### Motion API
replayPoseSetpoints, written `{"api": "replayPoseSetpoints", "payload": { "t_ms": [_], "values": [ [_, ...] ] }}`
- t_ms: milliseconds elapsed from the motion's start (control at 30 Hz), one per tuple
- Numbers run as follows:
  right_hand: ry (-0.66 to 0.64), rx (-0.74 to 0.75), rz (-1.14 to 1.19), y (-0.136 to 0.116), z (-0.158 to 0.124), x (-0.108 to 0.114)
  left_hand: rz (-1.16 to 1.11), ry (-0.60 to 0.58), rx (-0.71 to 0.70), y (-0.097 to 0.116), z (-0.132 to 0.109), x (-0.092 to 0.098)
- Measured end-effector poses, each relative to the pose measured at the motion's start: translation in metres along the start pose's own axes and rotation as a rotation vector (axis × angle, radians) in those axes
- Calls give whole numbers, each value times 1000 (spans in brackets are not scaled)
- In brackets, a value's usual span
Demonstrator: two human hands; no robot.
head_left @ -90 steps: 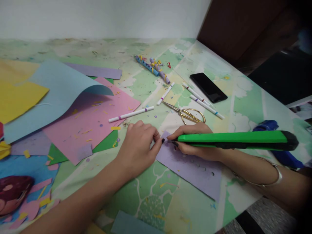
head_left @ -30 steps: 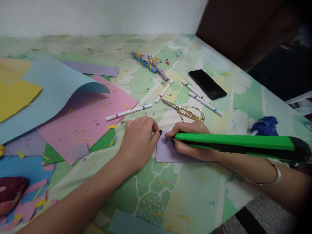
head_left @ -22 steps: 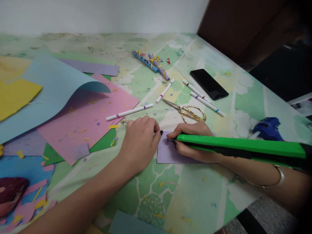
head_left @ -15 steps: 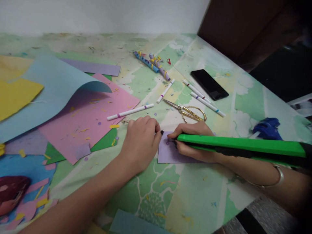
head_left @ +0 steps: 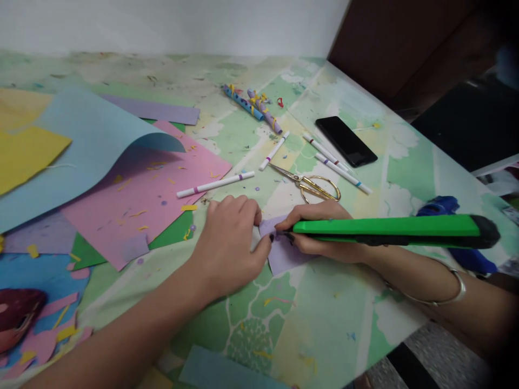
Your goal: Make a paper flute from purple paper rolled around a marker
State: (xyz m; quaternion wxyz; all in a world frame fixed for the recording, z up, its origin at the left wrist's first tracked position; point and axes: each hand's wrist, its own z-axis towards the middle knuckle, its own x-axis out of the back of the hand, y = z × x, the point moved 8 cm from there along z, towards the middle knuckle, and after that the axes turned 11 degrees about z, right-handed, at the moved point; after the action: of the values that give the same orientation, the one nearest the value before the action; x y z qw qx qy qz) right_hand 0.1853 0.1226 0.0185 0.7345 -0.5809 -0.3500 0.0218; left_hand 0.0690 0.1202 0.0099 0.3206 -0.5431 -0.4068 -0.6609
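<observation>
A small piece of purple paper [head_left: 286,256] lies on the table between my two hands, its left part creased and slightly raised. My left hand [head_left: 233,240] has its fingers curled and its thumb against the paper's left edge, holding it. In my right hand [head_left: 314,227], a long green and black box cutter [head_left: 385,227] is gripped like a pen. Its dark tip rests at the paper, close to my left thumb; the fingers partly hide the tip.
Gold-handled scissors [head_left: 312,186], white markers [head_left: 217,185] and a black phone [head_left: 346,141] lie beyond my hands. Two decorated paper rolls [head_left: 265,111] are at the back. Coloured sheets [head_left: 121,189] spread left. A blue glue gun [head_left: 440,205] sits right, behind the cutter.
The purple paper has turned and its left side has bent up. My left thumb has moved lower along its edge. The cutter's rear end has swung slightly up and to the left.
</observation>
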Motion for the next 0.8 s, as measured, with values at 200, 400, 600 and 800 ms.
{"api": "replayPoseSetpoints", "payload": {
  "t_ms": [200, 400, 600, 800],
  "values": [
    [-15, -4, 10, 2, -1, -1, 44, -7, 9, 1, 3, 0],
    [-3, 7, 18, 3, -1, -1, 82, -43, 28, 3, 5, 0],
    [6, 19, -4, 2, -2, -1, 135, -34, 54, 4, 4, 1],
    [22, 19, -4, 1, -2, 0, 119, -39, 65, 4, 3, 1]
  ]
}}
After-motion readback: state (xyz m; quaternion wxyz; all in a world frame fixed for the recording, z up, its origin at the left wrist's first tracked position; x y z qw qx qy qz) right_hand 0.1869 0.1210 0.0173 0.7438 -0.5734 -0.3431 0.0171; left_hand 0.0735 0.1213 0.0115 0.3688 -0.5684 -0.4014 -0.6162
